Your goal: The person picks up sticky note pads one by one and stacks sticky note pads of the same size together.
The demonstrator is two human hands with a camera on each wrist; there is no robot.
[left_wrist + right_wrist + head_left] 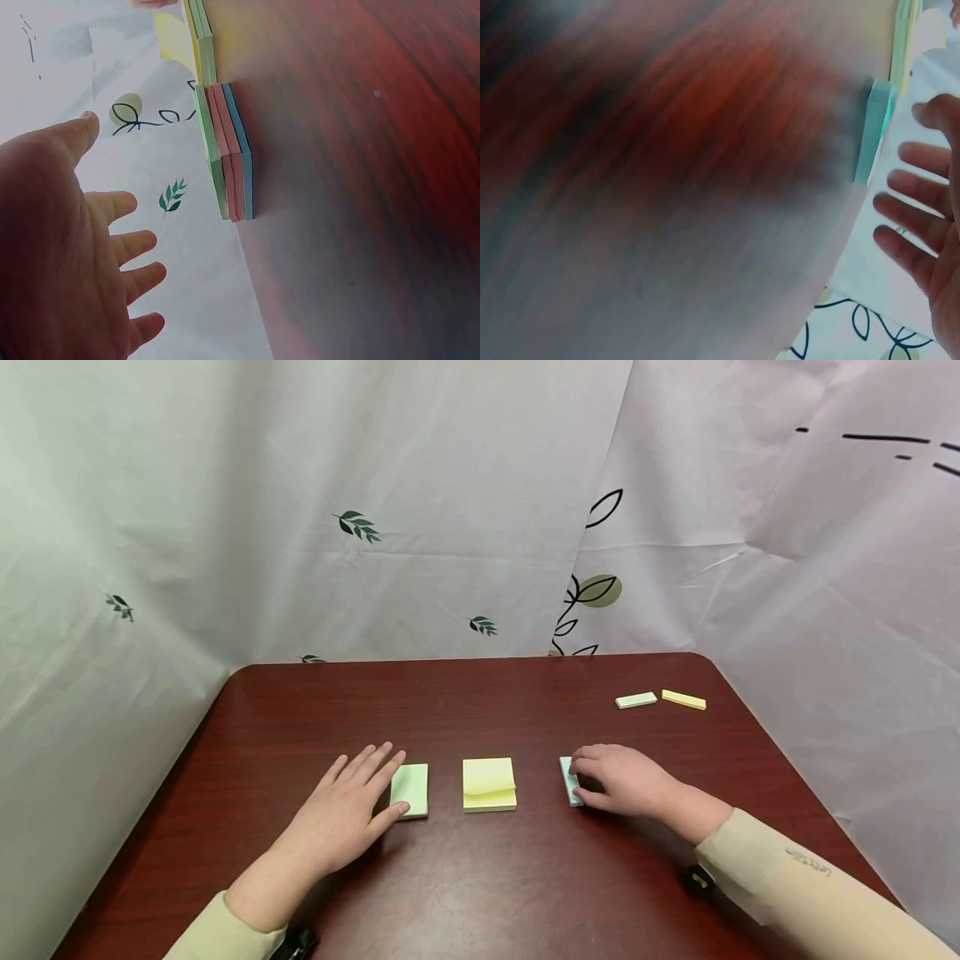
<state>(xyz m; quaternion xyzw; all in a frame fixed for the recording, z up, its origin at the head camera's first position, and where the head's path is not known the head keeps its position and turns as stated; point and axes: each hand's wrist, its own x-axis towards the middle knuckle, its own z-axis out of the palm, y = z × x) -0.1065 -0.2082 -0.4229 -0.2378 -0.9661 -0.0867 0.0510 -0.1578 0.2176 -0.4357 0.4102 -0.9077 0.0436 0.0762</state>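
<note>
My left hand (345, 814) is spread beside a sticky note pad with a pale green top (409, 789). In the left wrist view its fingers stay apart from that pad, whose edge shows green, pink and blue layers (229, 161). A yellow-topped sticky note pad (489, 777) lies in the middle, its top sheet curling up at the front edge. My right hand (622, 781) hovers over a light blue sticky note pad (569, 782) and partly hides it. The right wrist view has those fingers relaxed, with a gap between them and the blue-green pad (874, 135).
Two narrow note strips lie at the back right of the dark red table (450, 710), one pale green (636, 700) and one yellow (683, 700). White cloth (420, 585) with leaf prints hangs behind the table and along its sides.
</note>
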